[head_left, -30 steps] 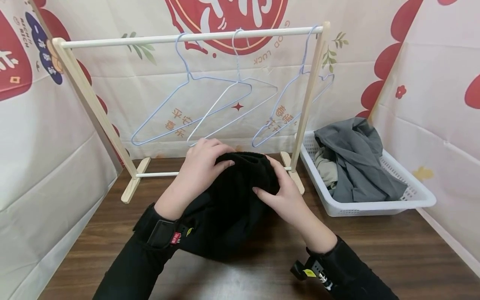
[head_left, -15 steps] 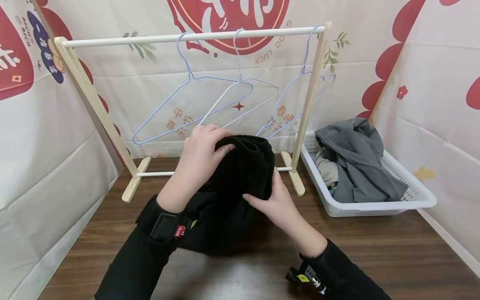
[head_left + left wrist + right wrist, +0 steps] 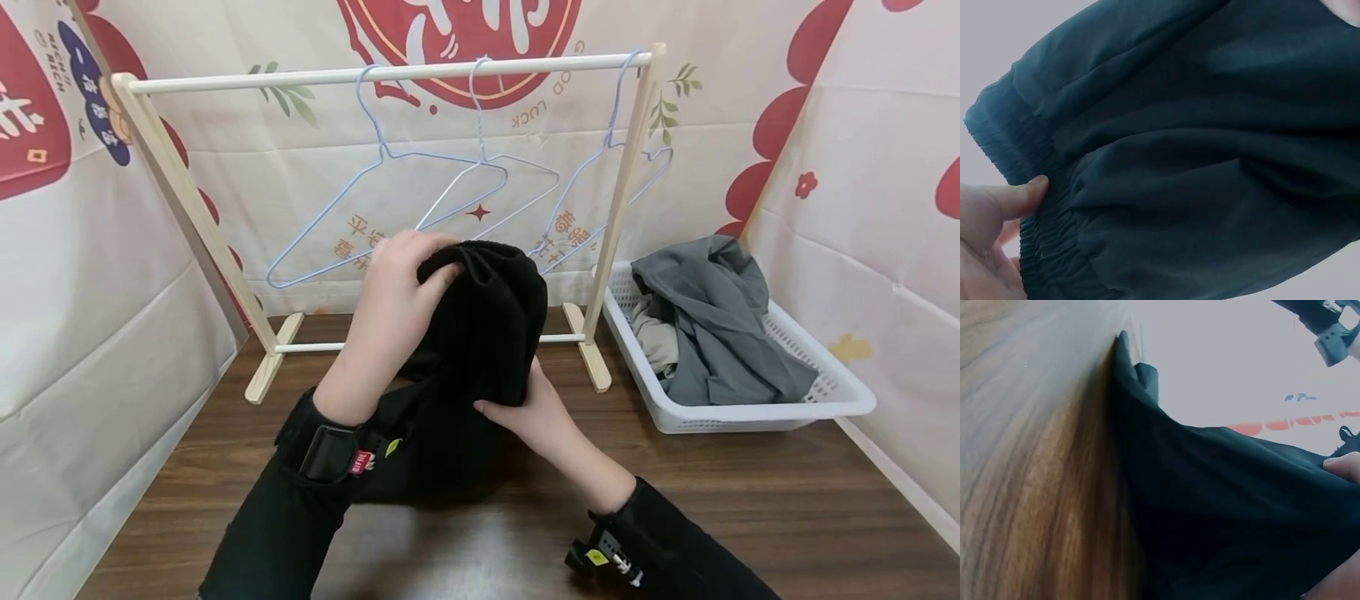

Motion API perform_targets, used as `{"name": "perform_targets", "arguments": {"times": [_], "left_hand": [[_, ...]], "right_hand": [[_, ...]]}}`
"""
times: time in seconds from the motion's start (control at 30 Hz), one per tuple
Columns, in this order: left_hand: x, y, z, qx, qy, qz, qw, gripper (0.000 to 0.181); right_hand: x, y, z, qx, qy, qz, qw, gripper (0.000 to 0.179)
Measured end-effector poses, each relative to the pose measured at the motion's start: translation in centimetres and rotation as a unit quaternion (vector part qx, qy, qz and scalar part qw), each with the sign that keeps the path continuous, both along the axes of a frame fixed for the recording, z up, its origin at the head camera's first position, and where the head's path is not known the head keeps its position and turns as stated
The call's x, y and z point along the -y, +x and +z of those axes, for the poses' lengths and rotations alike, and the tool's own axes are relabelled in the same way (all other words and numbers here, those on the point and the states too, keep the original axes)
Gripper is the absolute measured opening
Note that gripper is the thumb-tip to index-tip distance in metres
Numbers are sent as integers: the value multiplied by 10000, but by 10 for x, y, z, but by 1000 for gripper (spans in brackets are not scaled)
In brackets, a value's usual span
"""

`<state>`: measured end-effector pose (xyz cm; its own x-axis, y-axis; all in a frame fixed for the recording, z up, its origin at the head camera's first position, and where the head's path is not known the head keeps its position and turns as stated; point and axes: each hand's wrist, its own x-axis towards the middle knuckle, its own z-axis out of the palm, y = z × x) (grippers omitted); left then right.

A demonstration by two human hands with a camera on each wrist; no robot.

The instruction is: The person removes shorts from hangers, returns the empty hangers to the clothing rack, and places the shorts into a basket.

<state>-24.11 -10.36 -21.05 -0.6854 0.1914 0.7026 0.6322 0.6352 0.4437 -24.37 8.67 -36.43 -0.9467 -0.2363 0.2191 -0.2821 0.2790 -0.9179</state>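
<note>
A black garment point(image 3: 487, 333) is held up between both hands, its lower part hanging to the table in the head view. My left hand point(image 3: 393, 287) grips its upper left edge, thumb on the near side. My right hand point(image 3: 536, 412) holds the right side lower down, thumb in front and fingers behind the cloth. Close up in the left wrist view, the garment point(image 3: 1147, 206) has a gathered elastic band point(image 3: 1050, 250) pinched by the left hand point(image 3: 991, 219). The right wrist view shows the cloth point(image 3: 1210, 494) reaching down to the wooden table point(image 3: 1029, 462).
Behind the garment stands a wooden rack point(image 3: 300, 79) with several blue wire hangers point(image 3: 330, 200) on its bar. At the right, a white plastic basket point(image 3: 765, 412) holds grey cloth point(image 3: 712, 325) and a beige piece point(image 3: 655, 340).
The garment's top edge has risen in front of the hangers. The left hand has moved up with it, while the right hand has slid down and left along its side.
</note>
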Motion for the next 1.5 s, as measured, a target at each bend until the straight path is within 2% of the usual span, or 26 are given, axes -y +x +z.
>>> {"name": "perform_targets", "arguments": {"times": [0.1, 0.27, 0.4, 0.53, 0.67, 0.8, 0.9, 1.07, 1.2, 1.33, 1.5], "left_hand": [[-2, 3, 3, -82, 206, -23, 9998, 21], [-8, 6, 6, -272, 544, -147, 9980, 19], [-12, 9, 6, -400, 766, -273, 9959, 19], [-15, 11, 8, -390, 935, -310, 9944, 20], [-17, 13, 9, -396, 1081, -381, 9926, 21], [-20, 14, 11, -505, 1162, -485, 9908, 21], [-23, 16, 13, -586, 1218, -592, 9891, 22], [-25, 20, 14, -616, 1306, -725, 9869, 23], [-25, 23, 15, -763, 1316, -880, 9844, 22], [-20, 26, 17, -1027, 1395, -1048, 9793, 21], [-8, 33, 18, -1216, 1627, -951, 9745, 20]], "right_hand": [[5, -2, -5, -257, -43, 120, 9996, 88], [17, -5, -11, -1011, -133, 387, 9940, 87], [26, 3, -3, -1340, -234, 558, 9891, 78], [32, 12, 10, -1274, -247, 639, 9895, 73], [35, 10, 8, -1227, -344, 698, 9894, 71], [36, -4, -8, -1149, -329, 785, 9897, 73], [36, -13, -23, -839, -202, 836, 9928, 73], [36, -17, -31, -626, -224, 911, 9936, 74], [35, -19, -31, -836, -418, 629, 9936, 79], [30, -19, -27, -936, -473, 245, 9942, 75], [21, -20, -21, -822, -411, -91, 9957, 62]]}}
